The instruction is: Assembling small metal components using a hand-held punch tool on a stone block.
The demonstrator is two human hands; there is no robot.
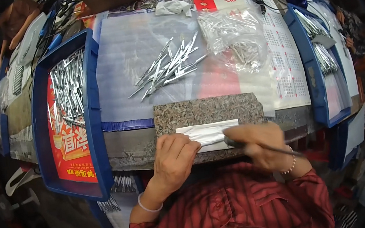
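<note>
On a speckled granite slab (209, 108) at the table's front edge lies a white sheet (227, 126), with a slim silvery metal piece (203, 138) across it. My left hand (176, 158) has its fingers bent and pressed down at the left end of that piece. Smeared by motion, my right hand (264, 145) is closed round a dark tool (233, 142) at the other end. A dark rod or cord (282, 150) runs from this hand to the lower right; the tool's kind is not clear. Beyond the slab, several slim metal pieces (170, 67) lie in a loose pile.
A blue tray (95, 102) with many metal pieces stands at left. A clear bag (237, 39) of pale pieces lies at the back right, near a printed calendar sheet (283, 65). Another blue tray (319, 92) is at right. A person's arm (22, 31) shows far left.
</note>
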